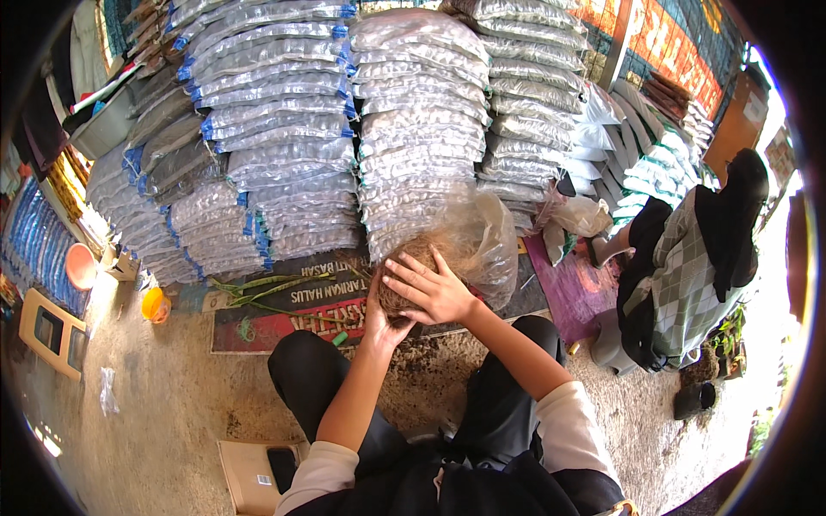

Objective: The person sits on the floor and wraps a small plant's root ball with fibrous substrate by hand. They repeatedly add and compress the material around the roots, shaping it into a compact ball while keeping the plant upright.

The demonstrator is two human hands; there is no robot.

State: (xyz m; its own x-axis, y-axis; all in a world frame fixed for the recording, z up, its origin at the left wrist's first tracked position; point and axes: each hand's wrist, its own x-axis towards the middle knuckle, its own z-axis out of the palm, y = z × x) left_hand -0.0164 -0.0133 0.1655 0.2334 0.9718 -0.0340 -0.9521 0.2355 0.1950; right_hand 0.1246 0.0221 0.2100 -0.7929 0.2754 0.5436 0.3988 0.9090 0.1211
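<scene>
A clump of brown coconut-like fibre (395,303) is pressed between my two hands above a printed mat. My left hand (379,325) cups it from the left and below. Across its top and right side lies my right hand (433,291), the fingers somewhat spread and bent over the fibre. Just beyond the right hand stands a clear plastic bag (497,249), with loose brown fibre by its mouth. Long green stems (280,291) rest on the mat to the left, and a small green piece (340,338) is near my left hand.
Tall stacks of filled plastic sacks (422,112) rise ahead. A person (693,267) sits at right, beside a purple mat (564,292). Left are a beige stool (53,334), an orange cup (156,305) and a pink pot (81,266). A phone (282,469) lies on cardboard (245,482).
</scene>
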